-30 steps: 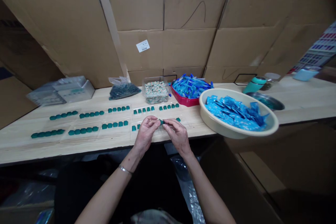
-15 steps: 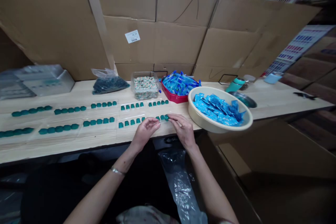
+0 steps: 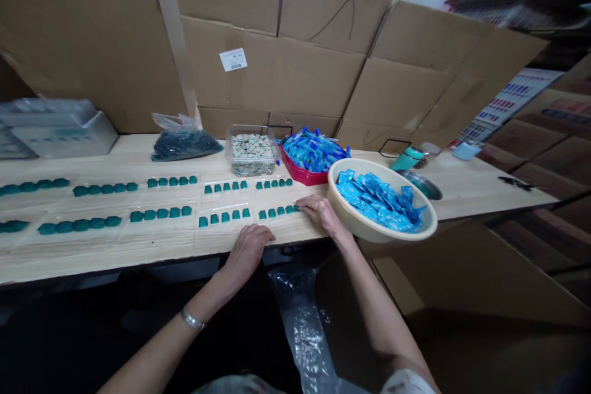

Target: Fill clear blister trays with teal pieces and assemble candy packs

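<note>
My right hand (image 3: 322, 214) is over the table, its fingertips closed at the right end of the near row of small green faceted pieces (image 3: 279, 211). They pinch the last green piece (image 3: 296, 208), which is partly covered by the fingers. Along the table's front edge, left of that, rests my left hand (image 3: 249, 249), palm down with its fingers curled together. Whatever may be under its fingertips is hidden. Just beyond it, another group of green pieces (image 3: 225, 217) sits on a clear plastic sheet or tray (image 3: 217, 203).
Behind the rows stand a clear tub (image 3: 253, 151) of small printed pieces and a red tray (image 3: 305, 173) of blue pens or sticks. A cream basin (image 3: 339, 206) holding blue packets stands right. Farther left lies a bag (image 3: 184, 141) of dark pieces. Cardboard (image 3: 318, 80) walls the back.
My left hand has lowered and turned palm down, coming to the table edge. My right hand stays at the row's end, and its green piece now sits in line. The view has shifted slightly.
</note>
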Motion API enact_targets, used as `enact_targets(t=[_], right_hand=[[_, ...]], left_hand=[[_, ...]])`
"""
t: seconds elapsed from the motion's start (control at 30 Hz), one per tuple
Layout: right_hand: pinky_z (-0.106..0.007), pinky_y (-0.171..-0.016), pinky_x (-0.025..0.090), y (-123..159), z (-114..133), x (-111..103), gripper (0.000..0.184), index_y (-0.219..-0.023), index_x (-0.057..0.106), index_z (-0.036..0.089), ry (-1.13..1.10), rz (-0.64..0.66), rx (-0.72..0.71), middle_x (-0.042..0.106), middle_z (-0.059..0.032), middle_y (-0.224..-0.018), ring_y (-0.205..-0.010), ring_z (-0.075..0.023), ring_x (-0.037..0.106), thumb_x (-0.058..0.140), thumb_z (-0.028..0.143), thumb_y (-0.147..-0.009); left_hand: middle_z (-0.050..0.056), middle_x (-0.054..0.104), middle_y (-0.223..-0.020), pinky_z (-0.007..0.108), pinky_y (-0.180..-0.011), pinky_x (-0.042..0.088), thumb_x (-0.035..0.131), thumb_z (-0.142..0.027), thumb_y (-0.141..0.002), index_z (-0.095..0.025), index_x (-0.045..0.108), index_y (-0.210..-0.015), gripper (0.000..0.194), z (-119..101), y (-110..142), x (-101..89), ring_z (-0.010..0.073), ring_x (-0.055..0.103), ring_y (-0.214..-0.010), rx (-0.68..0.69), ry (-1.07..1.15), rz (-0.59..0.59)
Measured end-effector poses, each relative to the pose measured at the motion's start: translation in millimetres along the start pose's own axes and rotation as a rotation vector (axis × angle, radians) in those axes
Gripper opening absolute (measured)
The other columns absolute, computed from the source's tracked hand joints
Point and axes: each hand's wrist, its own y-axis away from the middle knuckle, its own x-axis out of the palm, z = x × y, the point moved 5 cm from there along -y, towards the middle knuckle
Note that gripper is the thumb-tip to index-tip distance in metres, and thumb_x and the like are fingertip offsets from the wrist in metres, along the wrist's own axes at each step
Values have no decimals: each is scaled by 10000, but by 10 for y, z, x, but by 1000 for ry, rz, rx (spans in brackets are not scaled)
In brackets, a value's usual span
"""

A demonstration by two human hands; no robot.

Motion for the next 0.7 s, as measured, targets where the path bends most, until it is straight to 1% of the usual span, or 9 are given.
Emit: enact_targets(t=[0.17,0.33,0.4,0.43,0.5,0.53,0.57,0.63,0.7], right_hand=[[-305,-811,502,-30,-90,109,189,-865,710,166,52,63,-16,712,-86,-911,-869,-185,636,534,230,-843],[-336,-733,526,6,-53,126,184,-860,710,182,82,6,-31,713,-87,-854,-796,-203,636,535,234,-840],[-363,-759,525,43,-15,121,186,-896,703,194,88,-29,-32,705,-92,-892,-831,-214,635,529,227,-840],[-382,-795,516,65,17,113,195,-926,695,192,97,-55,-37,691,-105,-956,-887,-224,627,523,227,-841],[-424,-880,477,115,112,76,220,-979,672,173,120,-140,-59,626,-136,-1121,-1030,-252,576,512,244,-845],[-434,-898,464,142,166,49,231,-987,662,164,121,-194,-58,603,-145,-1154,-1059,-258,559,502,258,-851],[-433,-893,467,168,222,23,236,-981,656,158,111,-246,-47,608,-147,-1135,-1044,-257,565,491,273,-857],[-403,-841,494,208,331,-8,236,-940,652,160,71,-296,0,654,-123,-995,-934,-236,609,477,301,-867],[-372,-805,510,236,451,-19,236,-905,652,171,38,-297,25,672,-92,-905,-857,-220,630,492,338,-860]], left_hand=[[59,672,-885,355,-799,412,409,-85,-839,-174,657,-844,263,23,-24,-3,191,565,-854,-14,-35,31],[48,672,-813,342,-776,431,422,-95,-846,-171,647,-792,243,44,-26,45,183,576,-807,-18,-37,8],[47,671,-844,335,-798,437,443,-128,-853,-172,646,-829,208,26,-29,17,179,579,-831,1,-16,-4],[53,668,-896,331,-826,437,459,-160,-856,-171,642,-879,185,11,-33,-30,177,578,-872,19,0,-19],[70,644,-1014,317,-885,425,482,-249,-862,-171,620,-991,204,9,-46,-202,174,562,-971,38,29,-70],[76,634,-1048,311,-904,418,484,-292,-864,-172,613,-1017,234,34,-53,-326,173,556,-1002,29,33,-102],[79,631,-1059,307,-914,413,478,-329,-866,-174,618,-1014,256,83,-58,-468,173,554,-1017,6,27,-134],[78,648,-1023,303,-916,412,458,-377,-870,-173,649,-932,286,255,-56,-788,177,569,-999,-69,-2,-185],[75,663,-981,298,-904,421,441,-398,-870,-167,660,-858,318,532,-18,-1119,180,585,-970,-189,-20,-202]])
